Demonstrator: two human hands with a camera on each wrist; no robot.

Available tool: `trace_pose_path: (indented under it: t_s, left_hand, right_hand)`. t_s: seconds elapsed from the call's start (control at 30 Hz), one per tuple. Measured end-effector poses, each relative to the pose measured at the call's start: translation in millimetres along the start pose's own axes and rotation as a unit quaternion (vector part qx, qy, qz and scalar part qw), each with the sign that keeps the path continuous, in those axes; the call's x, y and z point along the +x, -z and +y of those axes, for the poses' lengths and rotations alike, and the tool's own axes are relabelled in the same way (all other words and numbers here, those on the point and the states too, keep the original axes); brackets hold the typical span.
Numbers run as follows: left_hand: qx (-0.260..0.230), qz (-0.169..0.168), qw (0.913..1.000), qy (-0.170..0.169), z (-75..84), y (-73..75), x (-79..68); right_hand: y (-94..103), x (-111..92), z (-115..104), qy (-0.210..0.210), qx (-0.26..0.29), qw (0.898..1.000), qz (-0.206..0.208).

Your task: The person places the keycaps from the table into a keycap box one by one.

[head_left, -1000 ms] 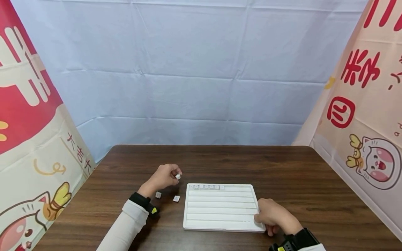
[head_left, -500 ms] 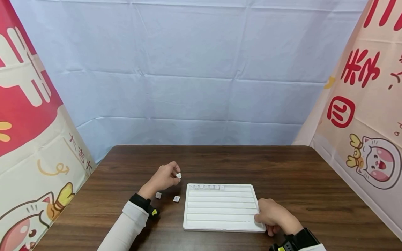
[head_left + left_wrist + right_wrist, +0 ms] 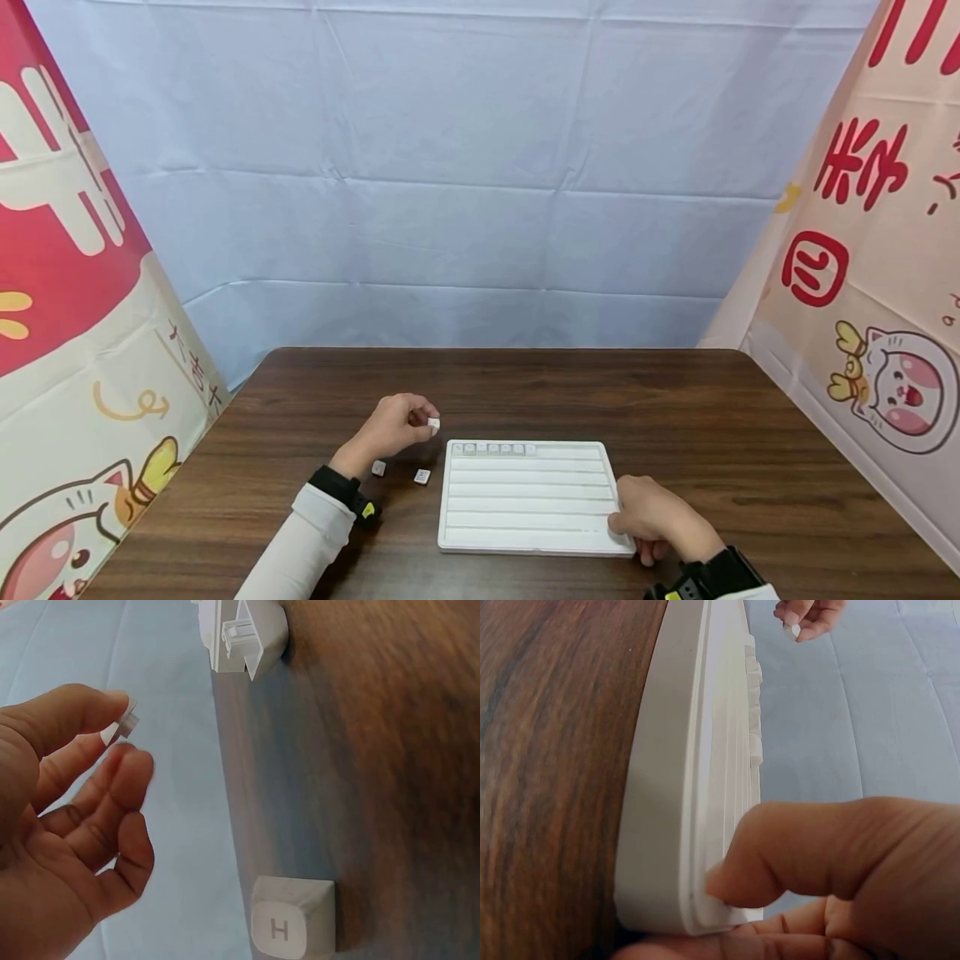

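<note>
We see the left hand (image 3: 392, 427) pinch a white keycap (image 3: 433, 424) — the right hand (image 3: 651, 512) grips the white board (image 3: 528, 518) by its near right corner

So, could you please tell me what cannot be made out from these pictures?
Legend on the held keycap: edge-on in the left wrist view, too small in the head view.
Legends on the keycap row on the white tray: too small in the head view.
Right hand: lower fingers cut off by the right wrist view's bottom edge.
White piece: cut off by the left wrist view's top edge.
</note>
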State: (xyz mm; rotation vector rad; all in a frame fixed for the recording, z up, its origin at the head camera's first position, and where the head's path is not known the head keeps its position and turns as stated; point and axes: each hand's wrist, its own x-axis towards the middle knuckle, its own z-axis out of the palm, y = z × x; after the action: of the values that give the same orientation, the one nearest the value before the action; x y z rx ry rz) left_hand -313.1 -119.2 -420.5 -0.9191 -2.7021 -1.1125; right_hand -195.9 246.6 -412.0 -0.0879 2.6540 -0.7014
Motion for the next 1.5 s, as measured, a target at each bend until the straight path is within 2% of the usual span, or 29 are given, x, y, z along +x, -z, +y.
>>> trace_pose_path:
  t_s: [0.37,0.7,1.17,1.5]
  left_hand:
    - [-0.033,0.029,0.9988,0.024,3.0,-1.3,-1.5]
    - [-0.022,0.028,0.9993,0.007,1.2,-2.2,-2.3]
    - [-0.025,0.016,0.9995,0.01,1.5,-1.7,-3.7]
    - [0.014,0.014,0.9997,-0.015,5.5,-5.7,1.9]
  right_hand:
    - [0.5,-1.0,-0.1,-0.003,0.002,1.0,-0.002]
    - [0.1,-0.6,0.0,-0.001,0.006,1.0,-0.003]
    - [-0.9,-0.3,0.3,-0.002,0.013,1.0,0.005]
    - [-0.6,0.2,-0.2,-0.004,0.013,1.0,0.004]
